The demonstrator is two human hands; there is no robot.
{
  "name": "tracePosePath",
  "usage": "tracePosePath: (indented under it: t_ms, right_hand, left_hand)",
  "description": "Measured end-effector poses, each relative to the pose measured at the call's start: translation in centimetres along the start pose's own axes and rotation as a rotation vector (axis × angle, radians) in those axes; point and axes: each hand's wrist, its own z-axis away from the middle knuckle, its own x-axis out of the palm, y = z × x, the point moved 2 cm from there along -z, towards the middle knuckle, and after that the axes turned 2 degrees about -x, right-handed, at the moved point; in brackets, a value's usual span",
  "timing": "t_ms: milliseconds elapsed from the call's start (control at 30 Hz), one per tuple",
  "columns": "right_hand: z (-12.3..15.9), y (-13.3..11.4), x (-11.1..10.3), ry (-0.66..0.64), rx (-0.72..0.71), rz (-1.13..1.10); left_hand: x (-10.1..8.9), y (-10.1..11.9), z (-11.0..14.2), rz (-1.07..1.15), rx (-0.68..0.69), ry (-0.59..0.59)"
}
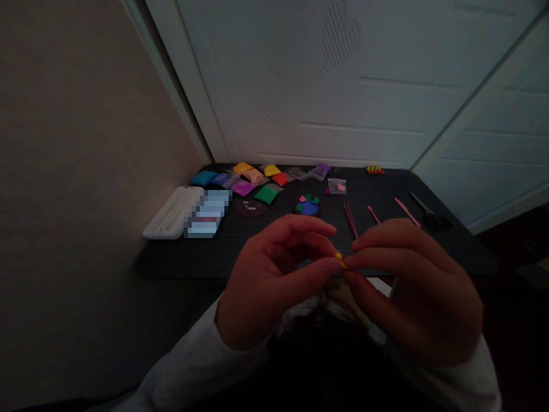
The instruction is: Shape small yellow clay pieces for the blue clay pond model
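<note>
A tiny piece of yellow clay sits between the fingertips of both hands, held up in front of the table's near edge. My left hand pinches it from the left between thumb and finger. From the right, the thumb and forefinger of my right hand close on its lower end. Just beyond my left fingers lies a small round clay model with a blue middle, a dark rim, green pads and a pink flower. Pink tweezers rest past the right hand, beside a thin pink tool partly hidden by it.
Bags of coloured clay line the back left of the dark table. A white case and a blurred-out screen lie at the left. Toward the right are a pink clay knife and black-handled scissors. A white panelled door stands behind.
</note>
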Motion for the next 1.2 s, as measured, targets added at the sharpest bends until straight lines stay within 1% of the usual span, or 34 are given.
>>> tracePosePath:
  t_ms: [200,467,633,767,867,967,1200]
  right_hand:
    - [-0.01,0.06,-0.22,-0.019,-0.004,0.007]
    - [-0.24,0.11,-0.03,-0.038,-0.002,-0.013]
    - [-0.17,0.05,-0.13,-0.060,0.009,-0.020]
    - [0.09,0.03,-0.38,-0.010,-0.001,-0.026]
    - [0.35,-0.03,-0.51,0.024,-0.011,-0.029]
    - [0.53,-0.04,-0.40,0.029,-0.013,-0.041]
    - [0.40,-0.01,-0.10,0.056,-0.029,-0.054]
  left_hand:
    - [-0.04,0.07,0.05,-0.026,-0.013,-0.014]
    - [0.00,-0.16,-0.11,0.024,-0.011,0.001]
    - [-0.09,-0.23,0.00,0.007,-0.017,-0.018]
    - [-0.10,-0.25,0.07,-0.015,-0.028,-0.020]
    - [-0.09,-0.20,0.04,-0.018,-0.006,-0.013]
    - [-0.07,-0.12,0.02,-0.010,0.022,0.002]
    - [0.02,-0.11,0.07,-0.003,0.032,0.000]
